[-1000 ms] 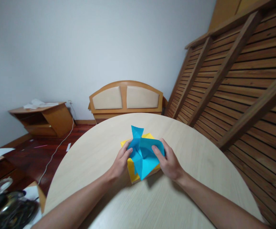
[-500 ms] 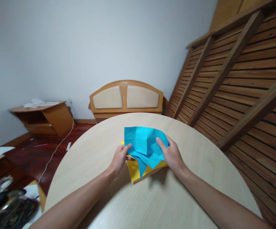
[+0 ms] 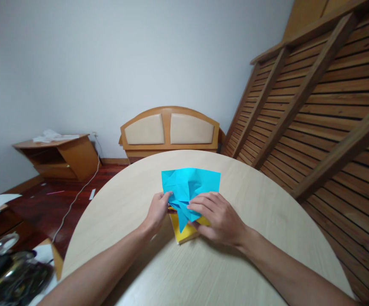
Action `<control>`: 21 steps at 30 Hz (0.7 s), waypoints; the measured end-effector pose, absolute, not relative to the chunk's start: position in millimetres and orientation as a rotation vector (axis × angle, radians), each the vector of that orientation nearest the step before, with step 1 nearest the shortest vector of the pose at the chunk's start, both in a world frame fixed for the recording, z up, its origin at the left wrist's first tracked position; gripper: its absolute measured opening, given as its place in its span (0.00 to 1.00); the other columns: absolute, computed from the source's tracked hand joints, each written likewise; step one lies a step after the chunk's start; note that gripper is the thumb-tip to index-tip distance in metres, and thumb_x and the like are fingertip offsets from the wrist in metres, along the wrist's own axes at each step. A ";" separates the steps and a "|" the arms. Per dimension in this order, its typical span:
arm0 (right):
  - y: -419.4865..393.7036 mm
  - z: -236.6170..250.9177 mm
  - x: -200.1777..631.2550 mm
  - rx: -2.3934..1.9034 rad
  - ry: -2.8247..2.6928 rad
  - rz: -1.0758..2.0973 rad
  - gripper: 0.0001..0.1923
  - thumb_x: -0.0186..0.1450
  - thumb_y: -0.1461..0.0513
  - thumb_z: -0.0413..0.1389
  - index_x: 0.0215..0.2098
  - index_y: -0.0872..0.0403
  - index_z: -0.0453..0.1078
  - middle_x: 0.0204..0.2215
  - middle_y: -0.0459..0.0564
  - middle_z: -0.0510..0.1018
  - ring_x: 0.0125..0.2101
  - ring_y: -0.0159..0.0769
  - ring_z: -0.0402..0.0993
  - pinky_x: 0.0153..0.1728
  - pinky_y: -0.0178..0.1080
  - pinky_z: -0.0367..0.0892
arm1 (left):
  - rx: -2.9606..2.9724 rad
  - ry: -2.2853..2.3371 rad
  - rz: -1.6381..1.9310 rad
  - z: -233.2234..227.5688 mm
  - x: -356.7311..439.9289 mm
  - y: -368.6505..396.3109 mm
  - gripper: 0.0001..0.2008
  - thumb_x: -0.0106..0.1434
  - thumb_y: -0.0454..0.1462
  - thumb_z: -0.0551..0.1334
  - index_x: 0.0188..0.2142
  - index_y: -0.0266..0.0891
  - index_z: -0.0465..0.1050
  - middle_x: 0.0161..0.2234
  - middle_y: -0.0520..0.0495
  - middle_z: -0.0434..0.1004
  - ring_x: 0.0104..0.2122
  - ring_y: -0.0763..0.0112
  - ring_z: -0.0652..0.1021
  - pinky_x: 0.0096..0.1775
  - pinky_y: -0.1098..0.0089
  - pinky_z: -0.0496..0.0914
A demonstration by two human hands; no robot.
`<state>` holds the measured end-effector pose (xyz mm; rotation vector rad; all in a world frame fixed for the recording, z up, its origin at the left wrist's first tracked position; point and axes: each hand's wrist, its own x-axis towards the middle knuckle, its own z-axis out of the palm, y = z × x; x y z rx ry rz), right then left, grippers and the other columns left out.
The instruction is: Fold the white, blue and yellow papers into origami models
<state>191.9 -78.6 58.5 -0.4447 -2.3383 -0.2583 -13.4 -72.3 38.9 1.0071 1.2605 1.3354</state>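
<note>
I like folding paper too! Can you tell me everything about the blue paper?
The blue paper is a bright sky-blue sheet, thin and creased with many fold lines. Its far part is spread open and nearly flat, while the near part is bunched into folds ending in a downward point. It lies over a yellow stack on the round table. The left hand pinches its left side, and the right hand presses fingers onto its folded middle.

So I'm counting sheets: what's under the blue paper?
A yellow stack lies under the blue paper on the table. Only its near corner shows; paper and right hand cover the rest.
</note>
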 end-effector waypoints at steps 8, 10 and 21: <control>-62.3 52.9 202.2 -0.295 -2.473 -0.299 0.09 0.72 0.65 0.51 0.44 0.54 0.73 0.40 0.51 0.81 0.40 0.38 0.77 0.35 0.39 0.72 | 0.986 1.111 1.311 38.3 -13.2 -72.5 0.21 0.47 0.52 0.69 0.22 0.37 0.66 0.19 0.53 0.69 0.20 0.74 0.69 0.28 0.71 0.67; -61.4 53.2 203.9 -0.276 -2.495 -0.299 0.10 0.73 0.65 0.49 0.44 0.55 0.72 0.42 0.51 0.82 0.41 0.38 0.78 0.35 0.39 0.73 | 0.977 1.092 1.316 37.9 -13.9 -71.8 0.22 0.47 0.52 0.69 0.21 0.38 0.64 0.18 0.54 0.67 0.20 0.75 0.68 0.27 0.72 0.66; -60.7 51.5 201.6 -0.490 -2.384 -0.085 0.10 0.70 0.67 0.49 0.46 0.53 0.68 0.54 0.54 0.77 0.47 0.40 0.79 0.46 0.45 0.75 | 0.919 0.931 1.361 35.0 -17.5 -71.2 0.19 0.55 0.50 0.69 0.27 0.34 0.73 0.24 0.47 0.78 0.26 0.69 0.77 0.30 0.72 0.72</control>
